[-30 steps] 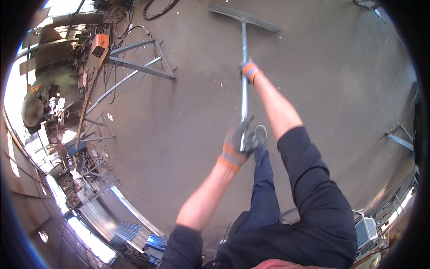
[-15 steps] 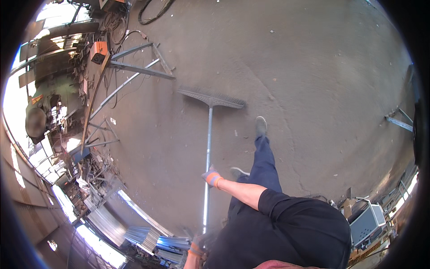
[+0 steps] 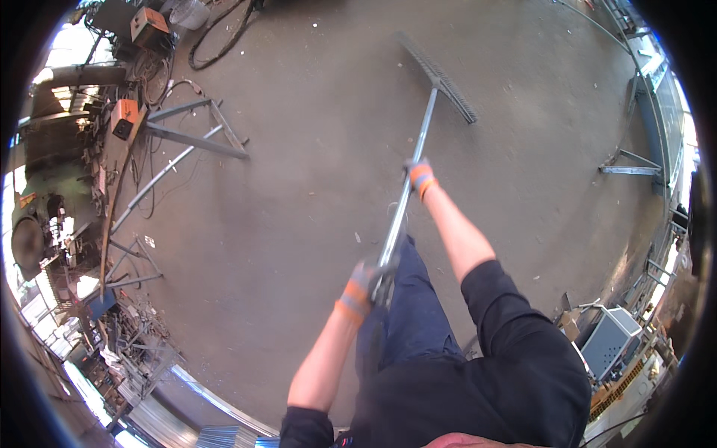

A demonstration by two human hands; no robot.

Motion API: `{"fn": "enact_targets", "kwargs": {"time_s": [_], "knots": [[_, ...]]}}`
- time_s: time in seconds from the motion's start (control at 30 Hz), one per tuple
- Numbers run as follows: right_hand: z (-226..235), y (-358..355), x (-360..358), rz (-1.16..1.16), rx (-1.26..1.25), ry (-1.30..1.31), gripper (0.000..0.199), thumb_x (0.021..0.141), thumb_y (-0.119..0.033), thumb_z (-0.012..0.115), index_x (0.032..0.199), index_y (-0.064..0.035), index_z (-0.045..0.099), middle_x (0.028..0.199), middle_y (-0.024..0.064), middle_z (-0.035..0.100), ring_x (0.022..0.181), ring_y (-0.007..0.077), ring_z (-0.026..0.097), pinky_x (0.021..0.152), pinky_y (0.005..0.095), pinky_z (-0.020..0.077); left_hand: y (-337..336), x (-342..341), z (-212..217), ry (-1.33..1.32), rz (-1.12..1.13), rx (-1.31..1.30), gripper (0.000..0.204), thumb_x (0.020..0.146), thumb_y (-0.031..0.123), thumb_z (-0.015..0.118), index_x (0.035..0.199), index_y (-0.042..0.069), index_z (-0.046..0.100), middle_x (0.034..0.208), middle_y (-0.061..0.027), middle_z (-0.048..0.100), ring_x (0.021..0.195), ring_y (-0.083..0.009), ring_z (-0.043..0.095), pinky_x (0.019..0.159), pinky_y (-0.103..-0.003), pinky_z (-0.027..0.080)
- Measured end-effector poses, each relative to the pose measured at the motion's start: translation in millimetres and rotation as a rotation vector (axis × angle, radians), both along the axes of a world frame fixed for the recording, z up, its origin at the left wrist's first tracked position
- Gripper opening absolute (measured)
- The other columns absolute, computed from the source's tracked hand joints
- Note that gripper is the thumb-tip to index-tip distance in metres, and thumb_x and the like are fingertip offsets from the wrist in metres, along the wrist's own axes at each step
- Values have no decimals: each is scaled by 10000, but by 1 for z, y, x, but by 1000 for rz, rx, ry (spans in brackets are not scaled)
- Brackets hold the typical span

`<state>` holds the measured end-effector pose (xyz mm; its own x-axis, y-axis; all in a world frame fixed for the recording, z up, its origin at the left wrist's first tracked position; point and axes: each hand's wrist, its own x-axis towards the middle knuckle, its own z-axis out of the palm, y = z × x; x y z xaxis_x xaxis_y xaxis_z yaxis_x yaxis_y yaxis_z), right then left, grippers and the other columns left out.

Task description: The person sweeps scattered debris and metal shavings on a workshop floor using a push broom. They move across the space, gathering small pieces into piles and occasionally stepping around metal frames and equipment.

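Note:
A wide push broom (image 3: 435, 80) with dark bristles is out ahead of me, its head slanting over the grey, dusty floor (image 3: 314, 201). Its long metal handle (image 3: 398, 222) runs back toward my body. My right hand (image 3: 420, 176), in a grey and orange glove, is closed around the handle partway along. Closer to my waist, my left hand (image 3: 361, 287), gloved the same way, grips the handle's rear part. That left hand is somewhat blurred. Whether the bristles touch the floor I cannot tell.
On the left stands a metal trestle frame (image 3: 198, 138) with an orange box (image 3: 124, 118) on it. A black hose (image 3: 222, 54) lies at the far left. Another steel support (image 3: 631, 169) stands at right. A grey perforated case (image 3: 611, 342) sits lower right; metal sheets (image 3: 160, 422) lie lower left.
The broom has swung forward and to the right, its head now angled differently. Both hands moved forward with the handle, and the view has shifted to the right.

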<state>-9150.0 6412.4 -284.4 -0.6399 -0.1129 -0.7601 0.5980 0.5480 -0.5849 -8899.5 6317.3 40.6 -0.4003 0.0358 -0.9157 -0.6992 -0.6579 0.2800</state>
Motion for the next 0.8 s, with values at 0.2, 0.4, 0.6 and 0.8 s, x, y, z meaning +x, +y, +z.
{"fn": "enact_targets", "kwargs": {"time_s": [0.2,0.4,0.6,0.8], "knots": [[-21,-20,69,1314,392,464,168,810,-229,705,924,-113,750,809,72,714,735,259,708,606,418,542,12,62,-1,-107,302,289,147,968,182,685,940,67,596,592,33,450,414,-76,404,389,-249,325],[47,-69,374,1772,291,578,203,764,-206,790,958,-147,799,983,72,780,965,282,746,787,451,543,21,340,34,-179,501,273,154,1012,172,622,1059,30,660,585,43,407,426,-65,370,411,-241,312],[115,-95,619,1972,-2,501,221,734,-173,785,938,-88,799,937,101,771,938,310,748,781,495,567,48,546,110,-289,689,172,217,1022,159,586,1187,20,608,581,50,374,429,-76,354,399,-243,273],[177,-91,717,2018,-47,463,394,750,-196,754,1062,39,701,948,193,725,949,336,724,783,492,577,66,619,185,-291,499,-68,294,909,57,656,1195,51,591,633,11,478,431,-102,420,382,-254,300]]}}
